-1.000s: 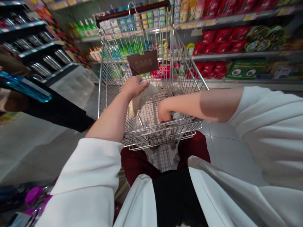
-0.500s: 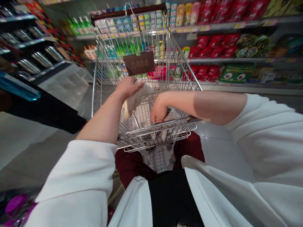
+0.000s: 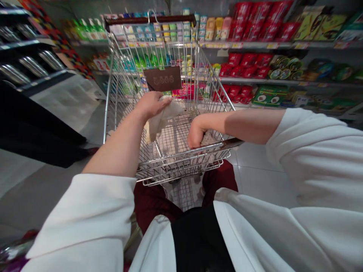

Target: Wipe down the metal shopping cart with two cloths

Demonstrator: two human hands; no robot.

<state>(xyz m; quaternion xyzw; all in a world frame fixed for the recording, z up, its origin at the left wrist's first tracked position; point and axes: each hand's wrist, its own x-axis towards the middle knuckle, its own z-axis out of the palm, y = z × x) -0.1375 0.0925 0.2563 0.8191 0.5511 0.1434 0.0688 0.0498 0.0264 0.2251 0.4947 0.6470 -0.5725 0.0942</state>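
A metal shopping cart (image 3: 172,147) with a brown handle stands in front of me. Over its basket, my left hand (image 3: 155,104) is closed on a cream cloth (image 3: 159,122), which hangs down from the fingers. My right hand (image 3: 196,133) reaches down inside the near right corner of the basket, fingers curled downward. Against it lies a speckled, light fabric bundle (image 3: 209,140). The right fingertips are hidden behind the cart's near rim, so their grip is unclear.
Shelves (image 3: 249,44) with red packs, bottles and green boxes run behind the cart. Metal containers fill a shelf (image 3: 42,81) at left. A person in dark trousers (image 3: 36,130) stands left of the cart. A brown sign (image 3: 163,78) hangs on the cart's far end.
The right hand has shifted slightly right, and the speckled fabric is gathered closer against it. The view has turned a little right. The left hand still holds the cream cloth.
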